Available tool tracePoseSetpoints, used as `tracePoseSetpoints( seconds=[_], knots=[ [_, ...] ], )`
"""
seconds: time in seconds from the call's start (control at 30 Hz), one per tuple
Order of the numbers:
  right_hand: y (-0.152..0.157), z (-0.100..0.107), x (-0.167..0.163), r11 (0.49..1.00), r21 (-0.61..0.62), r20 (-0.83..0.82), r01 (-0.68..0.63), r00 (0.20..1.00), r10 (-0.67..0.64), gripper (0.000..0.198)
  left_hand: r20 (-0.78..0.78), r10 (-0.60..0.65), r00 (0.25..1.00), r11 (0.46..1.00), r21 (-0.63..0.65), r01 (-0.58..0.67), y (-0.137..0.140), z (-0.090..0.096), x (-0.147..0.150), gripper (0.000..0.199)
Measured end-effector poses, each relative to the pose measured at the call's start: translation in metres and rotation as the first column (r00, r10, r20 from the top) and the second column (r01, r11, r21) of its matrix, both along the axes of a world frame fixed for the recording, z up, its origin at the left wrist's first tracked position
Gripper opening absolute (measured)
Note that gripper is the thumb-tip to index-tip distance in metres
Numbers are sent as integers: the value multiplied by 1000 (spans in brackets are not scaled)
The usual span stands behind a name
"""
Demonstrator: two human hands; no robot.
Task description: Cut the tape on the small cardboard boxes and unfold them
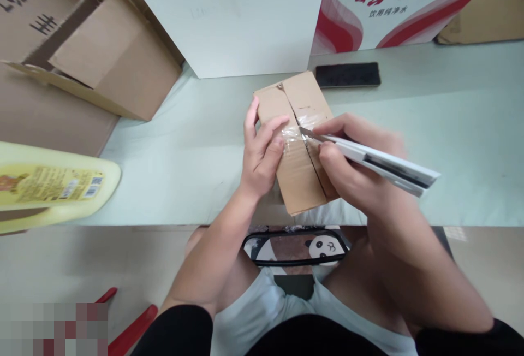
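A small brown cardboard box (301,195) sits in front of me at the table's near edge, turned slightly, with clear tape (291,134) across its middle seam. My left hand (262,151) grips its left side, fingers on the top and around the edge. In my right hand (360,165) is a white utility knife (380,164), held like a pen. Its blade tip touches the tape at the seam between the two flaps. The right-hand part of the box is partly hidden behind my right hand.
A black phone (347,75) lies behind the box. White cartons stand at the back, one with red print (401,9). An opened cardboard box (118,55) is at the back left, and a yellow bottle (61,187) lies at the left on the pale green tablecloth (458,126).
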State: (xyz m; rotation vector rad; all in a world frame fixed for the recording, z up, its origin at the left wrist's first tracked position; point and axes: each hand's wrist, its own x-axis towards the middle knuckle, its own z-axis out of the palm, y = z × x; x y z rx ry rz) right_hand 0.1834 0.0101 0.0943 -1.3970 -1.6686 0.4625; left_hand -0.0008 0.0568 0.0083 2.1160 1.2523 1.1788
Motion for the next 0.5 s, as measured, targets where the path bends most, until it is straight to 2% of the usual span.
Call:
tracePoseSetpoints(
  seconds=[0.13,0.5],
  knots=[
    [2,0,-2,1000,-11,37,10,999,-10,13,15,-10,1000,1000,-4,10,0,0,0,56],
    [0,2,0,998,-56,-12,-5,1000,4,13,-4,10,1000,1000,-26,-10,-2,2,1,59]
  ],
)
